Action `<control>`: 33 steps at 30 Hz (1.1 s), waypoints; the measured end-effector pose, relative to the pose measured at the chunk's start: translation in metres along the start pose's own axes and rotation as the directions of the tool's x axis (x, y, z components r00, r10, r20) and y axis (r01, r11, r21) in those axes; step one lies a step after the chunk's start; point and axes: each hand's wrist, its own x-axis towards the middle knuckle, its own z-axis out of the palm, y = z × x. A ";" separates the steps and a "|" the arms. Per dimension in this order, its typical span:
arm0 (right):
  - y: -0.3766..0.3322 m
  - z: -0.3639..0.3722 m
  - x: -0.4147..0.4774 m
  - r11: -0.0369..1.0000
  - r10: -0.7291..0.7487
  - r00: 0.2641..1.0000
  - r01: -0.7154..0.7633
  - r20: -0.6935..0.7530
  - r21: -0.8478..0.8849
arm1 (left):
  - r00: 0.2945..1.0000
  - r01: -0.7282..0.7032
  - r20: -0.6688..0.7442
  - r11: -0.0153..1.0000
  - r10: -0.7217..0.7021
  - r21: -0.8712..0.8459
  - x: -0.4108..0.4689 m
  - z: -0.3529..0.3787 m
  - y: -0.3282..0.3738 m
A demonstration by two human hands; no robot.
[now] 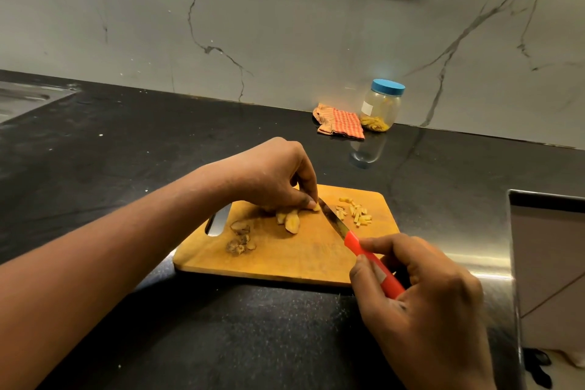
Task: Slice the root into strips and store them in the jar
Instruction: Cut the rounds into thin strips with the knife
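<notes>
The root (289, 220), peeled and pale yellow, is lying in a few chunks near the middle of the wooden cutting board (300, 260). The left hand (275, 174) is reaching in from nine o'clock, its curled fingertips pinching the chunk that is lying furthest toward three o'clock. The tip of the knife (354, 242) is resting right against that chunk, the blade slanting back toward five o'clock. There the right hand (421, 291) is gripping the red handle, fingers wrapped round it and the thumb lying along its side.

Cut strips (359, 214) are sitting in a loose heap at the board's two o'clock, just past the blade. Brown peel scraps (239, 241) are gathering at eight o'clock, near the board's handle slot.

The board is sitting on a black counter (158, 152). At one o'clock from it, well apart and against the marble wall, the jar (381, 108) is standing upright with its blue lid on and some yellow strips lying at its bottom. A checked orange cloth (340, 122) is lying crumpled at the jar's nine o'clock side — whether the two are touching, I cannot tell.
</notes>
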 end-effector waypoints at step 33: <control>-0.001 0.003 0.000 0.999 -0.045 0.999 0.045 -0.001 -0.031 | 1.000 0.007 -0.019 1.000 -0.007 0.000 0.000 0.004 0.002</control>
